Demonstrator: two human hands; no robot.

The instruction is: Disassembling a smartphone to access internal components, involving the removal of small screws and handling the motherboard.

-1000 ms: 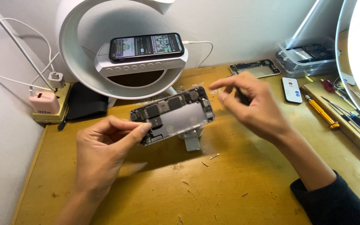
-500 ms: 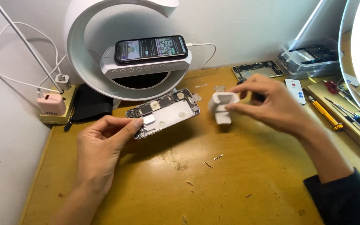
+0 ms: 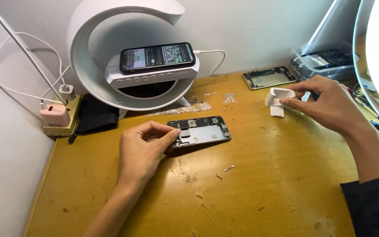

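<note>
Opened phone chassis is pinned flat on the table by left hand fingers closed on its left end, long axis running rightward toward right hand, whose fingers are pinched on a small white stand, well apart.

A white C-shaped lamp stand at the back of the wooden surface carries a lit phone. A pink charger sits left; an empty phone frame lies right.
</note>
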